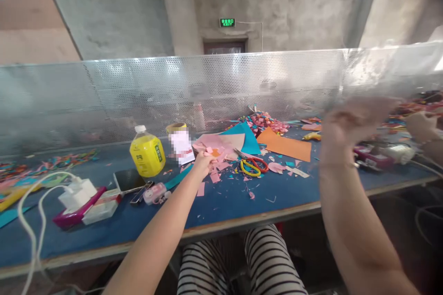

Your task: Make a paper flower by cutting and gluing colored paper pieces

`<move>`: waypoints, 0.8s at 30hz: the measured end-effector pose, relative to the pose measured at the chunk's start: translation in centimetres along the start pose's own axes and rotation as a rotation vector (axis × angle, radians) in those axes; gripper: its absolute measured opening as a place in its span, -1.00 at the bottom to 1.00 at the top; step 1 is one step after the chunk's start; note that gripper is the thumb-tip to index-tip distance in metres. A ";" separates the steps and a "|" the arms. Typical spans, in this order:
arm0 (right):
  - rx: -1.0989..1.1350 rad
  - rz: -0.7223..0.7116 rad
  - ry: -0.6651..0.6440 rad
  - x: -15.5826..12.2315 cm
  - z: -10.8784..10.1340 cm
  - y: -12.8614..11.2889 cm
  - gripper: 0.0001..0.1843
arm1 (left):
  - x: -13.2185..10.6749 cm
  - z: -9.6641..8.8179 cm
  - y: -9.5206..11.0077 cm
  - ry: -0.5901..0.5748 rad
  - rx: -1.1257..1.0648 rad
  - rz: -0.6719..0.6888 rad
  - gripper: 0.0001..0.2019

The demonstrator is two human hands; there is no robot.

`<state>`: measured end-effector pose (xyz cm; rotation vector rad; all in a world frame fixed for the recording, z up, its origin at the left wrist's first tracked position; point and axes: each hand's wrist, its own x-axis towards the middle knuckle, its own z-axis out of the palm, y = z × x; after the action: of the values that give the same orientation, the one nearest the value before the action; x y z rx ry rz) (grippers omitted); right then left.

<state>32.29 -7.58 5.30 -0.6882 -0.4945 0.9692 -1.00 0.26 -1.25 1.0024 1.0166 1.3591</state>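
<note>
My left hand (204, 161) reaches over the middle of the blue table, its fingers pinched on a small pink and orange felt piece (215, 152). Around it lie pink felt sheets (235, 142) and scattered pink scraps (215, 177). Just to the right rest scissors with yellow and red handles (254, 167), blades pointing away from me. A blue felt sheet (249, 137) and an orange felt sheet (285, 143) lie behind them. Raised above the table's right side, my right hand (356, 117) is smeared by motion, so its fingers cannot be made out.
On the left stand a yellow-liquid bottle (147, 154) and a lit phone (182, 146). A purple power strip (71, 215) with white cables is near the front edge. A perforated metal screen (138, 97) backs the table. Another person's hand (422, 126) is at far right.
</note>
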 end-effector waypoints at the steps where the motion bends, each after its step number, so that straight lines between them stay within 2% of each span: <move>1: 0.012 -0.007 -0.044 -0.2 0.6 0.9 -0.67 | 0.0 0.0 0.1 -0.007 0.013 -0.011 -0.63; 2: 0.147 -0.004 -0.002 -0.5 1.1 1.8 -0.68 | -0.1 0.1 0.2 -0.016 0.029 -0.019 -0.64; 4: 0.173 0.056 0.009 -1.3 1.6 3.6 -0.73 | -0.3 0.4 0.5 -0.026 0.075 -0.013 -0.66; 5: 0.256 0.134 -0.085 -1.9 1.6 4.4 -0.75 | -0.4 0.5 0.6 -0.028 0.102 0.002 -0.68; 8: 0.523 0.181 -0.365 -4.2 1.0 5.8 -0.77 | -0.5 0.8 0.5 -0.008 0.180 0.008 -0.67; 10: 0.568 0.201 -0.498 -5.6 0.9 6.2 -0.75 | -0.5 0.7 0.2 -0.015 0.238 -0.017 -0.61; 13: 0.531 0.236 -0.605 -7.2 1.5 6.4 -0.71 | -0.6 0.4 -0.3 -0.065 0.324 -0.030 -0.56; 15: 0.509 0.248 -0.644 -7.7 2.1 6.7 -0.69 | -0.7 0.3 -0.2 -0.063 0.366 0.063 -0.56; 18: 0.453 0.243 -0.695 -8.0 3.0 7.2 -0.65 | -1.5 1.0 0.8 -0.038 0.419 0.365 -0.61; 19: 0.423 0.242 -0.715 -8.1 3.3 7.4 -0.64 | -2.0 1.5 1.3 -0.063 0.430 0.461 -0.65; 21: 0.360 0.263 -0.760 -8.5 3.9 7.7 -0.62 | -3.6 2.8 2.7 -0.149 0.422 0.571 -0.70; 24: 0.303 0.332 -0.827 -9.2 4.8 8.0 -0.59 | -6.3 4.9 4.4 -0.429 0.469 0.538 -0.77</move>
<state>20.03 -11.04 2.09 -0.0609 -0.9451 1.6069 2.72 -6.03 4.23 1.9336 0.7732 1.2543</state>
